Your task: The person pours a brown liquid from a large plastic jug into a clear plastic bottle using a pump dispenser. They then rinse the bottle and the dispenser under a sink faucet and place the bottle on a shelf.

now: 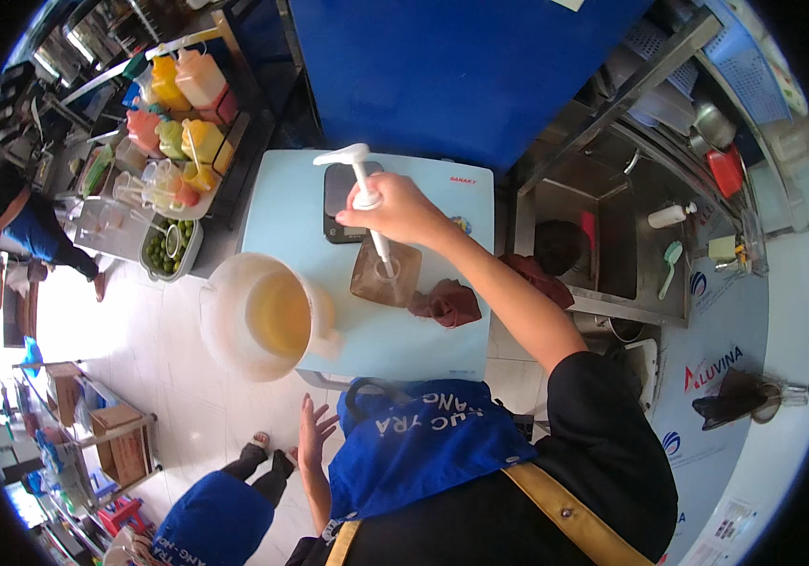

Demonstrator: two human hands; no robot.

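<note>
My right hand [398,211] grips a white pump dispenser [357,159] by its collar. The pump's tube points down at the round mouth of a translucent, squarish plastic bottle [402,279]; whether the tip is inside I cannot tell. Under the hand lies a black kitchen scale [337,187]. Left of the bottle, a large translucent plastic pitcher [224,332] holds yellowish liquid and reaches past the worktop's edge. A dark red cloth [450,304] is crumpled against the bottle's right side. My left hand [314,433], empty with its fingers apart, hangs beside my blue apron [432,449].
The light blue top [390,350] carries these things. A steel sink [609,233] stands right; a shelf of coloured jugs [195,145] and a tub of green fruit [171,247] stand left. One person [213,513] is near at lower left, another [26,205] farther off.
</note>
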